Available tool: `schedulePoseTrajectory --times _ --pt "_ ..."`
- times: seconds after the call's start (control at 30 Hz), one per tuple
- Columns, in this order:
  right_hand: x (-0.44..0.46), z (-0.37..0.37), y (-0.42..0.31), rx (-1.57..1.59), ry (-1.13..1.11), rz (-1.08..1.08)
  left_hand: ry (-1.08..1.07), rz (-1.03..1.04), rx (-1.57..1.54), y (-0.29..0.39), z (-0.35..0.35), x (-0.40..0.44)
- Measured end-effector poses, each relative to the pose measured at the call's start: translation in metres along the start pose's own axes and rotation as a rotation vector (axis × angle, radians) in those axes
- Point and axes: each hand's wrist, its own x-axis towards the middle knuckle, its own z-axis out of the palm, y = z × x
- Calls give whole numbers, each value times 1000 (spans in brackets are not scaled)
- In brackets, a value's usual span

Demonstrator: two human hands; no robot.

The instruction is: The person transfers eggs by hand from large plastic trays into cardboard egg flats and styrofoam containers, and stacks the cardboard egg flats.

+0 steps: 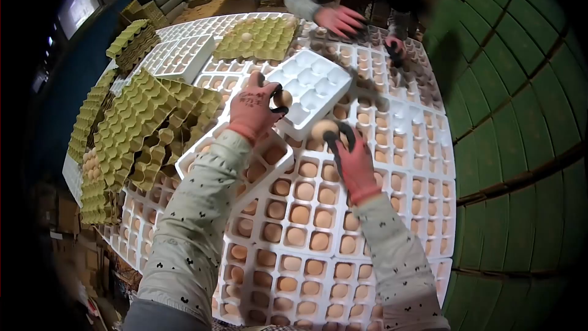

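My left hand, in a red glove with dark fingertips, is closed on a brown egg over the near left edge of a white foam tray with vacant cups. To its right, my right hand, gloved alike, pinches a lighter egg between thumb and fingers, just off that tray's lower right side. Beneath both hands spread white foam trays filled with brown eggs. Another white tray lies tilted under my left wrist, with eggs in its cups.
Stacked yellow-green egg cartons lean at the left. A similar carton with one egg lies farther back. Across the table, another person's gloved hands hover over trays. Green stacked blocks form a wall at the right.
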Motion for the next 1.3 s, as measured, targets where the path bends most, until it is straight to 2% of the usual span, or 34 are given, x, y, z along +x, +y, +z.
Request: schedulePoseTrajectory --times 0.07,0.1,0.17,0.2,0.23,0.3,0.33,0.37,0.4,0.43,0.5,0.53,0.57,0.6,0.63,0.67,0.7,0.73,0.77,0.83,0.87,0.9,0.93,0.97,1.0,1.13,1.17,1.2,1.23,1.3 --pt "49 12 -21 -393 31 -200 -166 20 258 0 0 17" --pt "71 18 -26 -528 10 -267 -207 24 218 -10 4 27" --pt "109 23 -40 -789 -259 -283 -294 34 131 -31 8 46" --pt "120 29 -38 -945 -326 -293 -200 29 43 -41 9 48" --pt "133 28 -40 -981 -403 -266 -239 106 117 -36 -7 50" --pt "161 29 -8 -863 -340 -449 -254 388 104 -66 12 60" --pt "175 26 -7 -900 -433 -445 -263 474 132 -83 30 72" --pt "187 23 -9 -937 -527 -443 -395 317 241 -66 23 85" --pt "195 23 -2 -882 -517 -432 -300 316 222 -64 27 97" --pt "200 22 -3 -800 -479 -377 -205 311 204 -62 30 105" --pt "216 27 4 -558 -235 -155 -132 18 -182 -29 25 111" --pt "230 40 30 -195 -126 -223 131 79 -322 -39 61 122" --pt "238 52 55 168 -10 -285 265 184 -182 -51 100 137" --pt "224 52 47 -241 106 -241 155 114 -2 -45 107 132" --pt "221 59 55 -479 115 -149 41 44 177 -37 112 125" --pt "219 58 62 -356 189 -130 114 82 -29 -38 108 122" --pt "214 57 68 -228 264 -111 197 49 -110 -38 104 118" --pt "200 54 59 -9 362 -62 248 118 -203 -38 89 104" --pt "186 54 63 359 414 -218 307 185 -292 -38 66 84" --pt "147 45 69 715 420 -145 162 266 -569 -20 -1 7" --pt "115 41 56 801 398 -82 192 413 -570 -22 -21 -37" --pt "85 39 47 798 376 -18 -87 377 -590 -21 -56 -79" --pt "58 39 33 851 323 36 -33 549 -622 -32 -63 -114" --pt "32 40 21 820 256 43 -196 529 -570 -47 -73 -154" --pt "8 42 2 794 195 28 -256 508 -568 -55 -86 -183" --pt "-62 56 -59 464 -18 -33 -150 214 -795 -123 -125 -286" --pt "-73 64 -88 305 -54 -207 -128 182 -766 -143 -141 -304" --pt "-88 77 -117 545 -106 -14 -138 99 -746 -165 -161 -320" --pt "-99 89 -148 426 -162 -60 -152 32 -733 -188 -180 -334" --pt "-127 133 -200 582 -232 -352 -30 -82 -696 -236 -215 -362"
